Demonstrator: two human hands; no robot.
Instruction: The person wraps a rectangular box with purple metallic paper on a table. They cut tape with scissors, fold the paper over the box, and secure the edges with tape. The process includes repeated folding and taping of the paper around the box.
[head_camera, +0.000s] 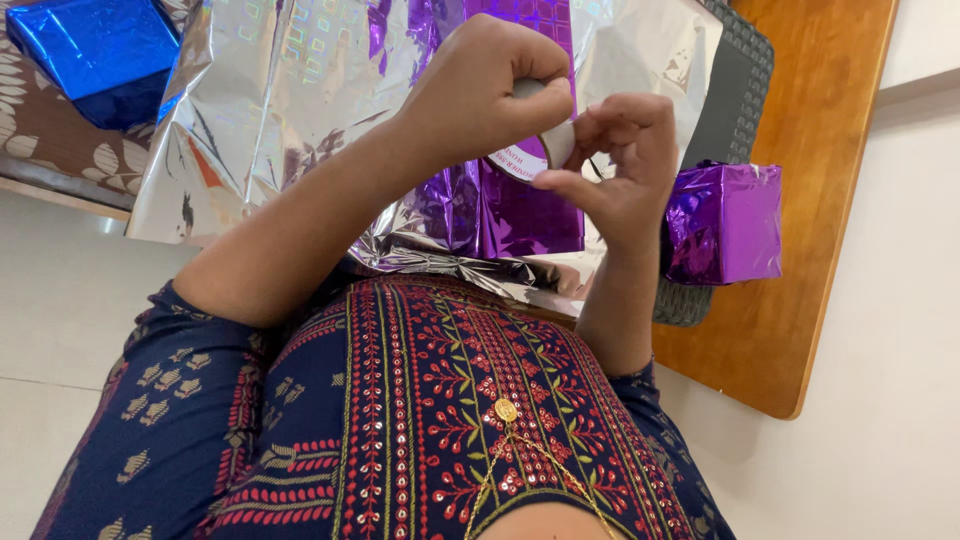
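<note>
The left hand (490, 90) is closed tight around a white tape roll (545, 150). The right hand (620, 165) pinches its thumb and finger together on the roll's edge. The roll sits between both hands, just above the big purple box (520, 215). I think it is best to hold the roll still and peel slowly. A small purple box (725, 220) lies right of the big one.

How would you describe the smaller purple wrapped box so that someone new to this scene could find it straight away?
Start at the wooden table and follow the dark woven mat to its edge. There, past the person's right hand, sits the small purple wrapped box. It is fully wrapped and cube-like, unlike the half-wrapped purple parcel on the silver sheet, and purple, unlike the blue box.
</note>
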